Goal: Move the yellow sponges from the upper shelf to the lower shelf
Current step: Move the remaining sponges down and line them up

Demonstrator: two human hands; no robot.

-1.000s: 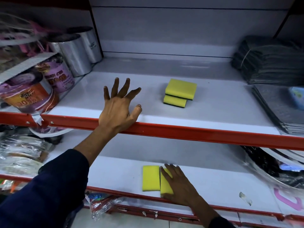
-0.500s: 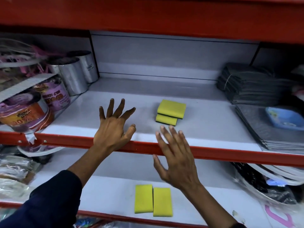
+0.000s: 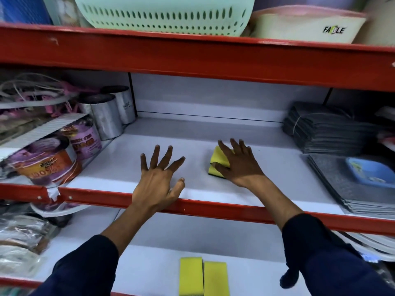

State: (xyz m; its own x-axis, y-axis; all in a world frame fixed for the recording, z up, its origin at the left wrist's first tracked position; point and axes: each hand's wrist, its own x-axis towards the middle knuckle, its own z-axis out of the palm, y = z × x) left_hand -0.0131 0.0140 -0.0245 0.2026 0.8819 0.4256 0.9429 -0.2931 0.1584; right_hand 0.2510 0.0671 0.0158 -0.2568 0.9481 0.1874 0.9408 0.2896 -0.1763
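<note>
Two yellow sponges (image 3: 215, 156) lie stacked on the white upper shelf (image 3: 213, 207), right of its middle. My right hand (image 3: 238, 164) covers the stack, fingers over the far edge and thumb pressed against the near left side at the seam. Much of the stack is hidden under the hand. My left hand (image 3: 158, 178) rests open on the shelf's red front rim, fingers spread, holding nothing. Two more yellow sponges (image 3: 190, 275) lie flat side by side on the lower shelf (image 3: 147, 263), near its front.
Printed tins (image 3: 42, 165) and silver rolls (image 3: 106, 116) crowd the upper shelf's left end. Folded grey cloths (image 3: 324, 129) and grey sheets with a blue tray (image 3: 369, 171) fill its right end. A green basket (image 3: 164, 13) sits on the shelf above.
My right hand left the lower shelf, rose past the red rim and came down on the stacked sponges. The view tilted upward. My left hand stayed on the rim.
</note>
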